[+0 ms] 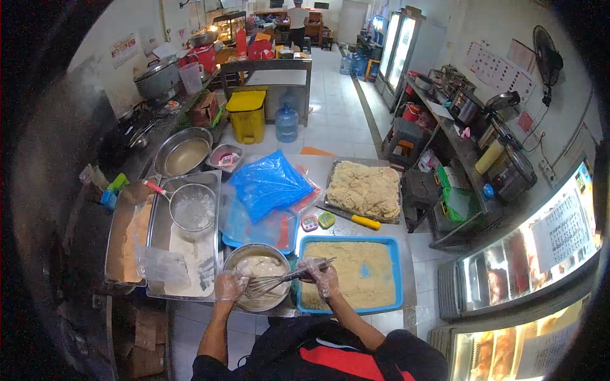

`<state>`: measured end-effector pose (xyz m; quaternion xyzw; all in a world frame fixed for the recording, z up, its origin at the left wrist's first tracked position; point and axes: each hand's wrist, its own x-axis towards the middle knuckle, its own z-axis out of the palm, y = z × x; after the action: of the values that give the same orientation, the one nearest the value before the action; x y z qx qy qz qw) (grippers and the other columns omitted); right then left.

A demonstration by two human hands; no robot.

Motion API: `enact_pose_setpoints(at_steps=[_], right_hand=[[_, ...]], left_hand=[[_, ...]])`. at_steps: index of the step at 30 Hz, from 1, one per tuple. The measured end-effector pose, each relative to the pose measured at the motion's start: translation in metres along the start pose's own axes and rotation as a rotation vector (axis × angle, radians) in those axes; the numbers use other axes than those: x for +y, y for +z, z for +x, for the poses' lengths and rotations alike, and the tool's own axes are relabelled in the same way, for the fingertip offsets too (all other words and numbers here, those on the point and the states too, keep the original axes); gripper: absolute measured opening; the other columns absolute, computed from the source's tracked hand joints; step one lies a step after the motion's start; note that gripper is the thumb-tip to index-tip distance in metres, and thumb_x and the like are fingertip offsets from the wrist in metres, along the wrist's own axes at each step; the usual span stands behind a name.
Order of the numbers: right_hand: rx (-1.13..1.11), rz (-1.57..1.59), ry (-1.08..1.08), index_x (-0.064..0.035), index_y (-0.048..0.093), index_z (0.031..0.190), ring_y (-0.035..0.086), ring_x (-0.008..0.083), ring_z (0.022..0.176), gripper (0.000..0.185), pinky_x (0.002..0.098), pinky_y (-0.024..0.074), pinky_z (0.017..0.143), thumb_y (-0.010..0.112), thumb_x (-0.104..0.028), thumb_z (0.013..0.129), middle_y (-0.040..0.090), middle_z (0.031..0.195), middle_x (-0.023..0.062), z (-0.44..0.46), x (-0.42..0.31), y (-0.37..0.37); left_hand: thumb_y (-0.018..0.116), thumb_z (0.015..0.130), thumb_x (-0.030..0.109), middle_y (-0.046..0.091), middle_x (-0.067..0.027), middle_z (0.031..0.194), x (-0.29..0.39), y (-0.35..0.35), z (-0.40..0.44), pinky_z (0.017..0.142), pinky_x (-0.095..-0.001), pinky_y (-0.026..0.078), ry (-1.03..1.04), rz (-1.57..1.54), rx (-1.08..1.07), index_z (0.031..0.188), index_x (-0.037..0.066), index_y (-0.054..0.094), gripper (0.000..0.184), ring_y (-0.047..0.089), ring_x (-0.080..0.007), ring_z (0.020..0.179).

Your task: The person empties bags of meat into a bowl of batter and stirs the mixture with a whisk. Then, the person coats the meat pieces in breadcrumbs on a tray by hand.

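My right hand [321, 279], in a clear plastic glove, is closed around a whisk [270, 284]. The whisk lies nearly level over a round metal bowl [289, 300], its wire end above the pale, wet batter [259, 264]. My left hand [230, 286], also gloved, grips the bowl at its left rim, close to the whisk's wires. Right of the bowl is a blue tray [399, 279] of pale crumbs [349, 270], partly under my right hand.
Metal pans of flour [184, 254] and orange powder [136, 238] stand left, with a sieve [192, 207]. Ahead lie a blue bag [270, 184], two timers [309, 222], a yellow-handled tool [365, 222] and a battered-food tray [363, 190]. A person [297, 25] stands far back.
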<state>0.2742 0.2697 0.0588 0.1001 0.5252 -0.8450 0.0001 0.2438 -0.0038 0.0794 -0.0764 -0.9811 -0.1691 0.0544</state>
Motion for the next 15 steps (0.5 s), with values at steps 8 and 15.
enact_pose_setpoints(at_steps=[8,15], right_hand=[[0.085,-0.054,0.075,0.0002,0.047,0.096,0.062,0.0219,0.076,0.022,0.0324,0.0561,0.063,0.059,-0.011,0.081,0.060,0.088,0.0118,0.012,0.010,-0.001],[-0.040,-0.566,0.024,-0.0016,0.060,0.085,0.061,0.0153,0.067,0.024,0.0265,0.0473,0.059,0.063,-0.024,0.077,0.062,0.074,0.0066,0.065,0.051,-0.021]], left_hand=[[0.064,0.068,0.026,0.061,-0.0171,0.068,-0.002,-0.014,0.003,0.059,-0.0407,0.046,-0.042,-0.333,0.075,0.077,0.005,0.066,0.022,0.059,-0.0327,0.064],[0.062,0.069,0.027,0.060,-0.0171,0.067,-0.008,-0.011,0.006,0.059,-0.0407,0.045,-0.017,-0.277,0.088,0.074,0.007,0.066,0.021,0.059,-0.0329,0.063]])
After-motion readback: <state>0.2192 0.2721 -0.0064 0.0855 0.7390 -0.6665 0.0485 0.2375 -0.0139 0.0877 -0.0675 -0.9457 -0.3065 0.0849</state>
